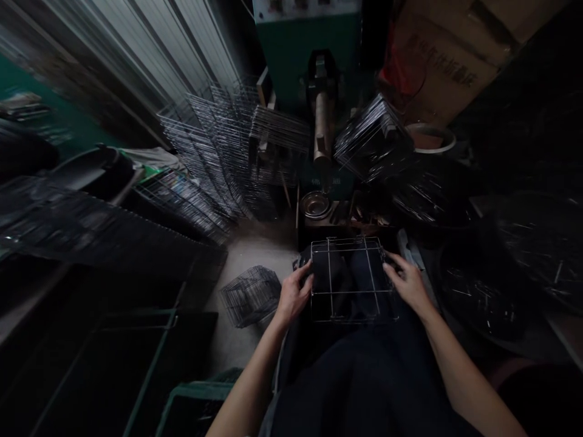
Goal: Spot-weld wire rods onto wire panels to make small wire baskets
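Dark clothing [355,376] fills the foreground as left hand [295,292] and right hand [410,285], fingers pinched nearly closed, hold opposite sides of a wire frame [351,292] before a green machine [286,54]

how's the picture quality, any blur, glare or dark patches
Head view: dim throughout, nearly black in places; head view: dark mesh panel at left smeared, hands and wire frame fairly sharp; head view: glints on the tilted wire stack right of centre.
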Motion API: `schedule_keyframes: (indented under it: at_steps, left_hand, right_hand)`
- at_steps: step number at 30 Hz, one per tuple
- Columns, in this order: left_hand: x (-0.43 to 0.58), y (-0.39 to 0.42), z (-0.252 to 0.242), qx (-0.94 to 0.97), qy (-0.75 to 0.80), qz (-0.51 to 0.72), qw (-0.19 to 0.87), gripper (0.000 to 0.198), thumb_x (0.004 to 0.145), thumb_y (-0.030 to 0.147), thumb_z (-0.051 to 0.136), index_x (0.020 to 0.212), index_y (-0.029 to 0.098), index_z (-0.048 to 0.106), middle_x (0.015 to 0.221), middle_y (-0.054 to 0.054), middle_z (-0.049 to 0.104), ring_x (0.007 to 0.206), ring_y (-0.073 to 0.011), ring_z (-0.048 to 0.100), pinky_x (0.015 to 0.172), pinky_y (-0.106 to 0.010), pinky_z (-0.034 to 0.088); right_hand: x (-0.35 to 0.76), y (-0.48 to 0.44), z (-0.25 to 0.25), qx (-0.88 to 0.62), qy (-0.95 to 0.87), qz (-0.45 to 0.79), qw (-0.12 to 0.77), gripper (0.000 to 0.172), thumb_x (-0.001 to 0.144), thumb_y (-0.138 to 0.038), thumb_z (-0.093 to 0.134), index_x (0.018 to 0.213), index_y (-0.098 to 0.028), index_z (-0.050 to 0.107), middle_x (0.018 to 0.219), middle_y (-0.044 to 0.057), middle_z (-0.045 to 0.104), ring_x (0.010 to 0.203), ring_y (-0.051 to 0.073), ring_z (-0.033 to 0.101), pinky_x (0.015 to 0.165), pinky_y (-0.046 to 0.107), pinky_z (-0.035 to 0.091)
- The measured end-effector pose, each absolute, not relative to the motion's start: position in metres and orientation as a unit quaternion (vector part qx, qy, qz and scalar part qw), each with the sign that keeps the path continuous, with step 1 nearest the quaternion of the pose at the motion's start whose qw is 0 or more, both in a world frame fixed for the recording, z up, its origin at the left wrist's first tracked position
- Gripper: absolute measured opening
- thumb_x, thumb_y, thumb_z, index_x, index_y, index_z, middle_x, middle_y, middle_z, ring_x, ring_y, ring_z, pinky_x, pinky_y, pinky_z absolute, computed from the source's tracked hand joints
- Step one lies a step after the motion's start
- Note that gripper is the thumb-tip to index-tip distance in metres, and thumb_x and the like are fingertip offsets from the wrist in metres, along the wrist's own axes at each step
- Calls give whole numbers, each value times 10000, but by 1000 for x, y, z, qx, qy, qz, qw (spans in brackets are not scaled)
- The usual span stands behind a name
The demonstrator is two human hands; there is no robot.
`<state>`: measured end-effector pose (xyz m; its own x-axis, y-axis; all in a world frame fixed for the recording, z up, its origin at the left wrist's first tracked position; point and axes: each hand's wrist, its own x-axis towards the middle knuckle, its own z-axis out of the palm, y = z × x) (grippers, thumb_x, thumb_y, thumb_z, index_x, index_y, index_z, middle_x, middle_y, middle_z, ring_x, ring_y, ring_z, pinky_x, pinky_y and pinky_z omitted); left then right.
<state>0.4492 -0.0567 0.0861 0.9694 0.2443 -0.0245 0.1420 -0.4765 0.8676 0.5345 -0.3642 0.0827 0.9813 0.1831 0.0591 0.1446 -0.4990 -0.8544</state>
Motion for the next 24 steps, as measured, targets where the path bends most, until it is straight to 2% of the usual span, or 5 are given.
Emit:
schedule_keyframes:
  at_steps: [5,9,14,20,24]
  left_hand:
    - [450,-35,103,904,39,-31,424,539,878,282,572,1408,191,540,1347,-114,643,1246,-294,603,1091,-474,450]
    - [446,-15,119,871,-107,-175,447,979,792,373,721,1578,206,161,1615,-126,299,1439,-323,389,1183,-502,330]
    - [446,-23,114,866,-146,-215,428,1412,641,500,860,1556,157,-160,1653,-214,6,1525,-367,129,1218,-537,223]
    - [449,-7,150,915,-95,-117,375,1051,743,414,797,1572,201,188,1364,-188,589,1047,-270,680,914,-420,549]
    - [425,-10,237,915,5,138,378,670,862,238,665,1485,237,419,901,0,691,633,-82,600,654,-219,519]
  right_hand:
    - [531,-374,95,-857,-109,79,497,561,921,-482,556,1396,-183,576,1127,101,715,960,239,685,853,368,564]
    - [517,-401,114,-807,-132,266,511,692,952,-520,518,1556,-233,342,947,42,679,688,140,589,616,261,533]
    - [501,-412,117,-793,-171,329,484,1018,819,-477,737,1599,-353,95,1244,56,598,666,114,528,624,270,520]
    - [516,-420,131,-832,-221,281,423,924,796,-561,736,1568,-336,281,1381,107,524,801,188,609,737,375,571]
    - [533,-409,171,-864,-172,121,458,722,808,-582,724,1437,-292,518,1301,111,552,884,213,627,681,319,568]
